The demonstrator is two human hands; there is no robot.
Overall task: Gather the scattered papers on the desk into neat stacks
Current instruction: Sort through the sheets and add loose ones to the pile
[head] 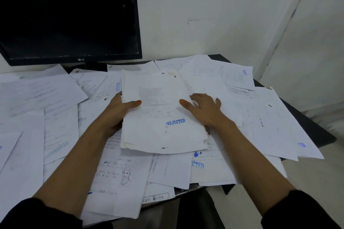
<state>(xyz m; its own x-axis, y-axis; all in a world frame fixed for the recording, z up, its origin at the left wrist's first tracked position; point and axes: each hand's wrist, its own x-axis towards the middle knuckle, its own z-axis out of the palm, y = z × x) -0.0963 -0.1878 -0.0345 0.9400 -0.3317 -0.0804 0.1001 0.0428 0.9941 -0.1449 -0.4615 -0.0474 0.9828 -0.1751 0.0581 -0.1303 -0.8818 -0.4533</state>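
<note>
You have a thick stack (163, 117), top sheet stamped "REJECTED", lying over loose papers (61, 135) that cover the desk (307, 126).

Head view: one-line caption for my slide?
Left hand grips a paper stack stamped REJECTED; right hand rests flat on it amid scattered papers.
</note>
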